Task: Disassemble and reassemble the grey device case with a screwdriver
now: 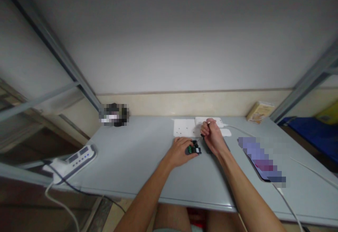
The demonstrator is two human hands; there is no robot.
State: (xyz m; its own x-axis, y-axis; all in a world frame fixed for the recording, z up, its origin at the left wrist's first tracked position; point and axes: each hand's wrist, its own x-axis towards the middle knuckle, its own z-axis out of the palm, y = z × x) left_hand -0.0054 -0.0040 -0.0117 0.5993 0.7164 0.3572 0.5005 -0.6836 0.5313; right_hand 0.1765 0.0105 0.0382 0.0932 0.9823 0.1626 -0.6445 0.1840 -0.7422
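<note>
My left hand (182,151) is closed around a small black device (195,150) with a green circuit board showing, and holds it low over the table. My right hand (212,135) is in a fist around a slim tool (202,136) with a dark body and a thin shaft. The shaft slants down to the left, its tip at or close to the device. Most of the tool is hidden by my fingers, so its exact kind cannot be made out. Behind my hands lies a white sheet (182,128) with several small dark specks on it.
A white power strip (81,158) with cables sits at the table's left edge. A phone (260,159), blurred out, lies on the right with a white cable. At the back are a yellow pack (260,112) and a blurred dark object (114,114). Bed-frame posts flank the grey table (132,158).
</note>
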